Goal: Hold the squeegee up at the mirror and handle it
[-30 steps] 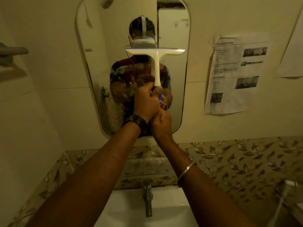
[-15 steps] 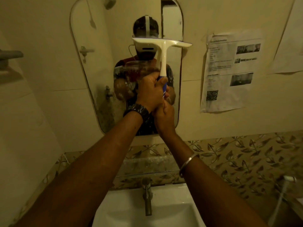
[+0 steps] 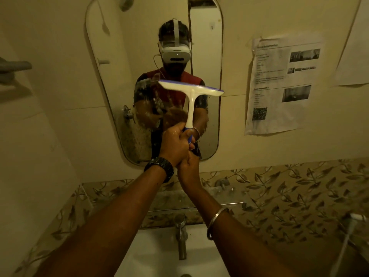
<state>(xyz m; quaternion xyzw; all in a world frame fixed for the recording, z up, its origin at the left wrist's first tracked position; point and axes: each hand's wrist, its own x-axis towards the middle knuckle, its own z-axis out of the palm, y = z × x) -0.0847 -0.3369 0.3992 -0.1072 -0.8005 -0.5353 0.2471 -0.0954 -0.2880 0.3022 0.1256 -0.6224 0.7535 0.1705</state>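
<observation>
Presently, findings at the mirror, as they stand:

Tool: a white squeegee (image 3: 191, 96) with a blue-ended handle, upright, its blade tilted down to my right across the lower middle of the mirror (image 3: 111, 56).
Left grip: my left hand (image 3: 174, 145) is wrapped round the bottom of the handle, fingers curled tight on it; a dark watch (image 3: 160, 166) sits on that wrist.
Right grip: my right hand (image 3: 189, 163) is tucked under and behind the left, curled onto the handle end as well; how far its fingers close I cannot fully tell, since the left hand covers them. A metal bangle (image 3: 214, 220) rides on that forearm.
Glass: smeared and spotted in its lower left part, cleaner higher up; whether the blade edge touches it I cannot tell.
Step in hand: by my judgement, a wiping stroke on the mirror, with the lower part yet to do.
Next move calls for: even pressure from both hands, the blade levelled and kept flat to the glass, the stroke carried toward the bottom rim.
Surroundings: tap (image 3: 181, 236) and basin (image 3: 151, 256) directly below; printed notice (image 3: 279, 84) on the wall to the right.
</observation>
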